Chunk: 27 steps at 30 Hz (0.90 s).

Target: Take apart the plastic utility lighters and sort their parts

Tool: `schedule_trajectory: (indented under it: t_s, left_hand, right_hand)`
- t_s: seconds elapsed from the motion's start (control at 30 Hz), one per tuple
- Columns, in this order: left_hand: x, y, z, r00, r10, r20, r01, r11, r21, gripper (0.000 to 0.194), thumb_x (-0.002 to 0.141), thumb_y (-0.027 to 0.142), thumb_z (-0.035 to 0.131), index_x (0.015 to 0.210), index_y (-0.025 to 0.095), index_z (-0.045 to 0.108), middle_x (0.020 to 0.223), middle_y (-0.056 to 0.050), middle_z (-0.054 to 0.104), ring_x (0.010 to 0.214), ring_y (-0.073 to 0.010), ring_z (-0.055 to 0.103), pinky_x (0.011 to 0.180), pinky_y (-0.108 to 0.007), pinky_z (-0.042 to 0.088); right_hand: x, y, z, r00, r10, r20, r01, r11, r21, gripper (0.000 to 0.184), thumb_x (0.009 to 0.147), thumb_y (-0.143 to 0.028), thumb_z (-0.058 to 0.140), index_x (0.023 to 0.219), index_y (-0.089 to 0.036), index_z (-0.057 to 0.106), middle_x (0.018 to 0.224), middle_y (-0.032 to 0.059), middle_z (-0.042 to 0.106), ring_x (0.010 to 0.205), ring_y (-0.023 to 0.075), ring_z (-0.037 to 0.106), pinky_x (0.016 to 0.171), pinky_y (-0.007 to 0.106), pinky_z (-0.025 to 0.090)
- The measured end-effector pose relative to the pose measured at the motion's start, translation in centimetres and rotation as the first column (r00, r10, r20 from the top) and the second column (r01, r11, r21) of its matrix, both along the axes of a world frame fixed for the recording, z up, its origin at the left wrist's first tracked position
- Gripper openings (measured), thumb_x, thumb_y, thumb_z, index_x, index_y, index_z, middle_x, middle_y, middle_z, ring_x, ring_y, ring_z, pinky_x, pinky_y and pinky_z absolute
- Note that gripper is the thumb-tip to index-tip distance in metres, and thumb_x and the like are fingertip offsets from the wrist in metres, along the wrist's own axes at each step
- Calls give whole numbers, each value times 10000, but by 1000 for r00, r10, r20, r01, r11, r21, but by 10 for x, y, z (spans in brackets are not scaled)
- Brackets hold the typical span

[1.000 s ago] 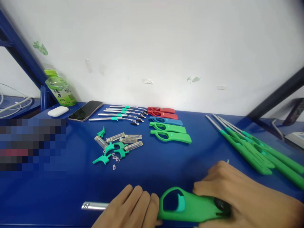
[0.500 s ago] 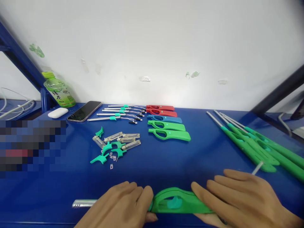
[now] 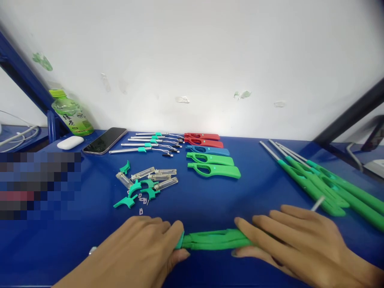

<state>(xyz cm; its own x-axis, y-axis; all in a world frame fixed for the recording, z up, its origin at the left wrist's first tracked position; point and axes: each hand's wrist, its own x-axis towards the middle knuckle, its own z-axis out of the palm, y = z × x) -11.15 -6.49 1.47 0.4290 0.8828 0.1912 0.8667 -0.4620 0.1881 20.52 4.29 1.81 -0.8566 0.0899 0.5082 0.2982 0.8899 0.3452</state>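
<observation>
A green long-nosed lighter (image 3: 214,240) lies level across the front, seen edge-on with the seam between its body halves showing. My left hand (image 3: 141,248) is closed round its teal collar end. The tip of its metal tube (image 3: 93,250) pokes out past that wrist. At the other end my right hand (image 3: 303,240) grips the handle, thumb below and fingers on top. A thin metal rod (image 3: 317,204) sticks up behind the right hand's knuckles; its other end is hidden.
Beyond lie teal triggers (image 3: 126,201), clear fuel tanks (image 3: 166,183), wired metal tubes (image 3: 132,151) and coloured handle shells (image 3: 214,171). Several assembled green lighters (image 3: 312,188) lie right. A phone (image 3: 105,140), white case (image 3: 70,142) and bottle (image 3: 72,114) stand back left.
The lighter has been rolled from its side view, with the trigger opening showing, to its narrow edge. Both hands have moved slightly up and left with it.
</observation>
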Motion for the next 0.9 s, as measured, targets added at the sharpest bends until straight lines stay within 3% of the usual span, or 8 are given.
schedule_trajectory:
  t_s: [0.1, 0.27, 0.43, 0.67, 0.8, 0.9]
  left_hand:
    - [1, 6, -4, 1000, 5, -21, -1, 985, 171, 499, 1157, 352, 240, 913, 268, 667, 834, 17, 726, 705, -165, 683, 705, -262, 530]
    - [-5, 0, -20, 997, 5, 80, -32, 936, 350, 295, 1147, 364, 383, 1194, 269, 658, 1063, 7, 762, 976, -163, 734, 879, -255, 542]
    - [-12, -11, -38, 995, 11, 103, -45, 942, 334, 303, 1143, 269, 396, 1275, 274, 669, 1107, -4, 719, 960, -125, 710, 906, -216, 554]
    - [-7, -13, -39, 979, 14, 202, -92, 921, 379, 230, 1111, 288, 490, 1279, 284, 647, 1134, -5, 706, 1035, -131, 701, 987, -216, 559]
    - [-7, -11, -43, 967, 6, 254, -91, 942, 324, 237, 1119, 291, 489, 1250, 283, 686, 1091, -7, 691, 926, -105, 702, 874, -185, 590]
    - [-8, -9, -46, 957, 4, 289, -83, 962, 261, 237, 1109, 279, 514, 1253, 272, 701, 1090, -14, 687, 912, -104, 708, 858, -189, 601]
  right_hand:
    - [-1, 1, -7, 994, -14, 109, 25, 995, -100, 277, 1127, -204, 482, 1336, -178, 661, 926, -11, 805, 601, 133, 706, 584, 333, 488]
    - [-1, -4, -12, 993, -31, 116, 51, 983, -175, 500, 1087, -40, 283, 1418, -208, 617, 1088, 27, 811, 680, 135, 757, 648, 302, 559]
    - [-3, 0, -15, 992, -38, 121, 66, 970, -234, 436, 1161, -166, 292, 1473, -202, 595, 1148, 40, 813, 652, 114, 740, 588, 275, 541]
    - [-7, -4, -14, 998, -20, 65, 36, 965, -259, 403, 1162, -422, 379, 1342, -221, 679, 1078, 12, 823, 651, 115, 757, 582, 285, 537]
    - [-20, -11, -5, 998, -41, 44, 51, 961, -272, 546, 1126, -593, 354, 1257, -213, 724, 1043, 12, 826, 604, 133, 747, 567, 310, 572]
    - [-37, -16, -3, 998, -37, 59, 53, 954, -296, 584, 1140, -588, 290, 1275, -217, 721, 1033, 11, 821, 586, 138, 741, 543, 317, 569]
